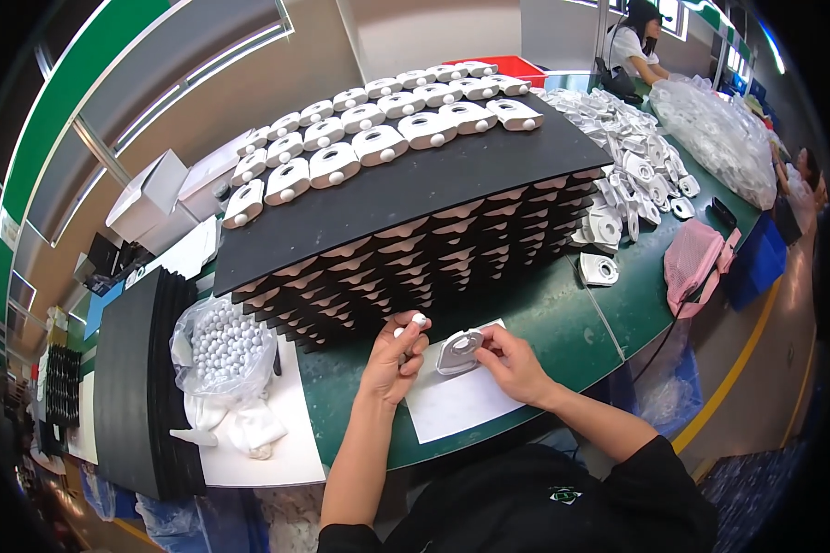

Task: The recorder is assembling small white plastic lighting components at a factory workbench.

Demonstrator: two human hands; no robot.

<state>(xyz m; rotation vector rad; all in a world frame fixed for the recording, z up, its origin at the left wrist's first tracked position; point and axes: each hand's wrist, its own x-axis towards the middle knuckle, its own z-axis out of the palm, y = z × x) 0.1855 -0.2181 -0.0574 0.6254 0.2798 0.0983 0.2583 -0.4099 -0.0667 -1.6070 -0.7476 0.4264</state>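
balls (223, 341) in bag (270, 358): left | board stack (369, 217): middle | loose parts (653, 166): right

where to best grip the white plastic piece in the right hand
Probably its right edge, from the right, where the right hand pinches it: the white plastic piece is tilted up, that rim looks thin, and most of its face is left uncovered.

I can cross the green tabletop (567, 323) right of the right hand (516, 370); stacked black boards (406, 217) block far.
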